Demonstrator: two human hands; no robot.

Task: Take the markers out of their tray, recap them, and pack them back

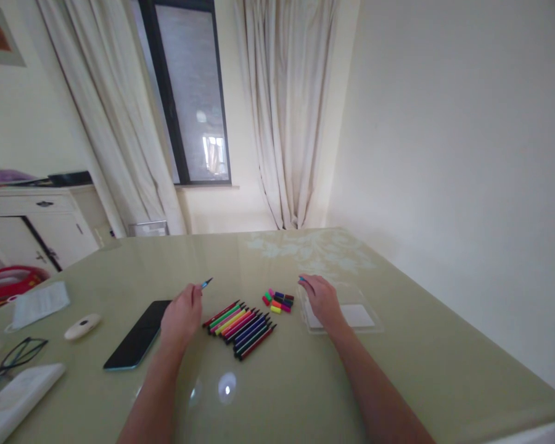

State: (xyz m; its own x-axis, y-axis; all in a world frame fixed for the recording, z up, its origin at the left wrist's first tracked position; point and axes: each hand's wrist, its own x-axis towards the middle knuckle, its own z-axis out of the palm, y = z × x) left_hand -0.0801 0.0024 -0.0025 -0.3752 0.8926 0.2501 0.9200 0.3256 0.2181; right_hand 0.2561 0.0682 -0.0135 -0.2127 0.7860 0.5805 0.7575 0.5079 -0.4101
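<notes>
My left hand [182,314] is closed around a blue felt-tip pen [206,283], whose bare dark tip points up and to the right. Between the fingertips of my right hand [321,299] is a small blue pen cap [301,279]. A slanted row of uncapped felt-tip pens [238,327] in several colours lies on the table between my hands. Just beyond its right end sits a loose pile of coloured caps [277,301]. Under and beside my right hand rests a clear plastic case [374,320] with a white insert [357,315], partly hidden by the hand and forearm.
Left of my left hand lies a black phone [136,339]. Farther left are a white computer mouse [82,326], a face mask [41,304], eyeglasses [16,361] and a white box-like object [21,398]. A wall runs along the right side of the glossy table [444,357].
</notes>
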